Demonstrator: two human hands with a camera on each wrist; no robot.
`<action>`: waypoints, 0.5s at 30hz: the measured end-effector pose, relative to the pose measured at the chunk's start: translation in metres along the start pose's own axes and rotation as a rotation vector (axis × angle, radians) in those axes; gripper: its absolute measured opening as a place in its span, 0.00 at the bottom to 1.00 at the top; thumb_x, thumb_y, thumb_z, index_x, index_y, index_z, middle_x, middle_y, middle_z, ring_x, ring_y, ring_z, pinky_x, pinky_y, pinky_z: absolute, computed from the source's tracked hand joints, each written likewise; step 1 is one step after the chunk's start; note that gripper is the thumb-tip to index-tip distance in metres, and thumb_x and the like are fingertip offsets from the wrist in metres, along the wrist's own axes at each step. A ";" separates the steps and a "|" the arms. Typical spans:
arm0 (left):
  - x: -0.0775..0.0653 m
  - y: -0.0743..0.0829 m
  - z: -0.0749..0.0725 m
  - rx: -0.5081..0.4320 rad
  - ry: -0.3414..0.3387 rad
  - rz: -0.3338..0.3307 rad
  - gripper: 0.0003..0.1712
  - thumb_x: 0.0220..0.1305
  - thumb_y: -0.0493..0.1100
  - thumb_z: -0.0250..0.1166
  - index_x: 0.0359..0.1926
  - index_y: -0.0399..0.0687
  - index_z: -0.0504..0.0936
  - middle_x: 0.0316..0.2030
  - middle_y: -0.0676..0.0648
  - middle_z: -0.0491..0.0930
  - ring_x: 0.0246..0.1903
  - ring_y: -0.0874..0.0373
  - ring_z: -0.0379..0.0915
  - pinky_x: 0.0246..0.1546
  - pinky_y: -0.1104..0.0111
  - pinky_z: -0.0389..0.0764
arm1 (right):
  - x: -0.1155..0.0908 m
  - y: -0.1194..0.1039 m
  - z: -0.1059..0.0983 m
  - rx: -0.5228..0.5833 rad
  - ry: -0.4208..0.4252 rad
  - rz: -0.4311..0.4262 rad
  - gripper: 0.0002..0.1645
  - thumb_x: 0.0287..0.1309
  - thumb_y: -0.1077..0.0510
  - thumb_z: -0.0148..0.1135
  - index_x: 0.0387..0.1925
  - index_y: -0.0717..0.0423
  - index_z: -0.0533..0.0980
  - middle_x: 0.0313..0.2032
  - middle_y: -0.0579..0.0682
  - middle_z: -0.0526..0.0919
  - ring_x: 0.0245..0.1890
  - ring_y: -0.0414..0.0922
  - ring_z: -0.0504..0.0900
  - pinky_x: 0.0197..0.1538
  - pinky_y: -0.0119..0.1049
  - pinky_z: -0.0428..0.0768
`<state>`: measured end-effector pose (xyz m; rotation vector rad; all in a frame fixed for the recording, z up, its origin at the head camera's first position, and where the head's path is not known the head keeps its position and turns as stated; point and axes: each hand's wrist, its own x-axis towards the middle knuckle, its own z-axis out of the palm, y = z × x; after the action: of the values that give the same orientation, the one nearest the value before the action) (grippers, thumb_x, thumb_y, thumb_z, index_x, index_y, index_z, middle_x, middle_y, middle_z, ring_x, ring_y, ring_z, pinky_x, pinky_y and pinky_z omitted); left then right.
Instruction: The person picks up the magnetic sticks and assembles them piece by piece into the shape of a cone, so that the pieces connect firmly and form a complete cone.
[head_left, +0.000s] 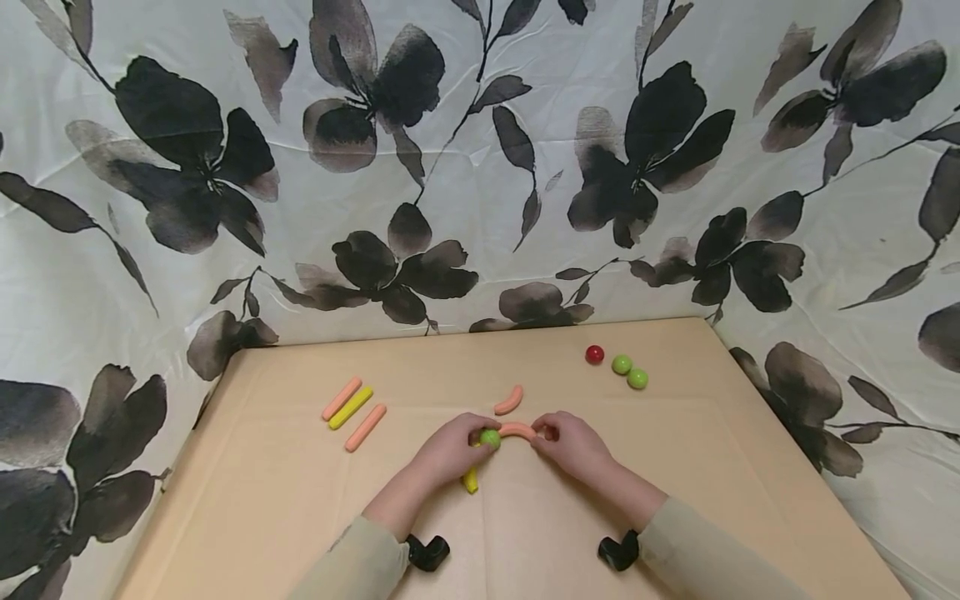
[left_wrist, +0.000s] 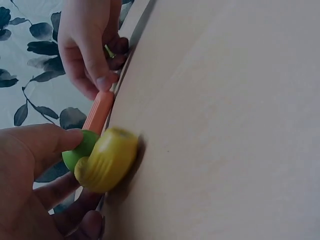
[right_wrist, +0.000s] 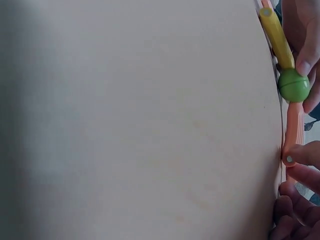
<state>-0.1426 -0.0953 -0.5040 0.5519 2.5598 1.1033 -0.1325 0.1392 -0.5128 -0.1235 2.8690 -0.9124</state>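
My left hand [head_left: 448, 450] pinches a green ball [head_left: 491, 439] between thumb and fingers. A curved pink stick [head_left: 517, 429] meets the ball's right side, and its other end is pinched by my right hand [head_left: 576, 450]. On the ball's other side is a yellow stick [right_wrist: 278, 37], partly hidden under the left hand in the head view. Seen from the left wrist, that yellow stick [left_wrist: 111, 160] is curved and close to the camera. Just beyond the hands lies a second, shorter curved pink stick [head_left: 509, 401], touched by neither hand.
Two straight pink sticks [head_left: 365, 428] and a straight yellow stick [head_left: 350, 408] lie at the left of the tan tabletop [head_left: 300, 517]. Toward the back right sit a red ball [head_left: 595, 355] and two green balls [head_left: 622, 364]. Floral cloth [head_left: 525, 200] hangs behind and beside the table.
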 end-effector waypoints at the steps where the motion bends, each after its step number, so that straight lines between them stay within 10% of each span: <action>1: -0.002 0.000 0.000 0.000 0.000 -0.004 0.20 0.66 0.48 0.66 0.58 0.56 0.82 0.50 0.52 0.78 0.43 0.58 0.72 0.46 0.59 0.73 | 0.002 -0.001 0.001 0.002 -0.001 -0.004 0.09 0.57 0.51 0.72 0.40 0.47 0.84 0.25 0.43 0.73 0.28 0.42 0.70 0.33 0.37 0.69; 15: -0.040 0.008 0.008 -0.016 0.040 -0.138 0.37 0.58 0.52 0.72 0.66 0.46 0.73 0.34 0.56 0.76 0.36 0.58 0.72 0.39 0.58 0.74 | 0.020 -0.032 0.018 -0.066 -0.051 -0.191 0.12 0.60 0.52 0.70 0.45 0.47 0.86 0.28 0.40 0.76 0.29 0.39 0.71 0.36 0.36 0.71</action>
<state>-0.1020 -0.1039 -0.4981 0.3461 2.5766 1.0960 -0.1486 0.1012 -0.5106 -0.4280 2.8777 -0.8311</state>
